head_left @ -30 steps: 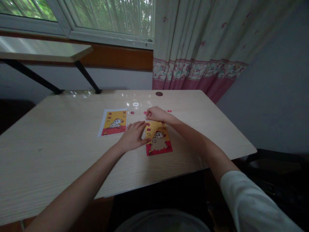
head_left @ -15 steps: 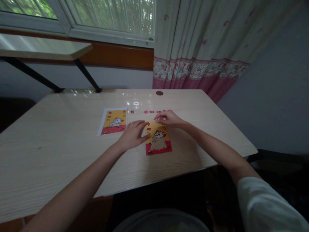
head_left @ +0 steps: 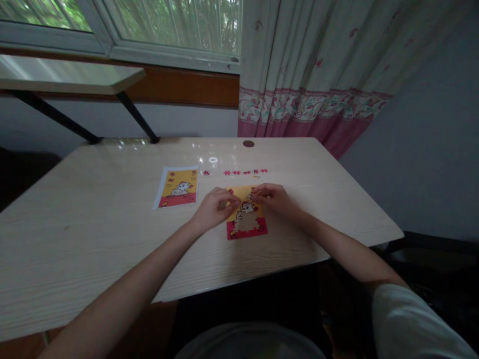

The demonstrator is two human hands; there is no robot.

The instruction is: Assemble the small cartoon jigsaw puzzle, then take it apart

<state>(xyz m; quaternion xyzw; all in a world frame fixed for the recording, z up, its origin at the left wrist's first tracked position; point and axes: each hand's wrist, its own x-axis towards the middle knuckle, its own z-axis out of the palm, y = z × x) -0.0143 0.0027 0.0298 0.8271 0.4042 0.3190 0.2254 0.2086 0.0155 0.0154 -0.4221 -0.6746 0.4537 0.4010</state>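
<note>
A partly built jigsaw puzzle point(head_left: 247, 222), yellow and red with a white cartoon animal, lies on the pale wooden table point(head_left: 93, 229). My left hand point(head_left: 214, 208) rests on the puzzle's upper left part, fingers curled onto it. My right hand point(head_left: 272, 197) is at the upper right part, fingertips pinched on a small puzzle piece point(head_left: 253, 194) that is hard to make out. A printed reference picture point(head_left: 177, 187) of the same image lies to the left. Several loose red pieces point(head_left: 239, 172) sit in a row behind the puzzle.
A round cable hole point(head_left: 248, 143) marks the table's far edge. A flowered curtain point(head_left: 314, 70) hangs at the back right beside a window point(head_left: 164, 25). A second table point(head_left: 67, 80) stands at the back left.
My right hand came back from the row of loose pieces down onto the puzzle's upper right part. My left hand slid slightly right onto the puzzle's top.
</note>
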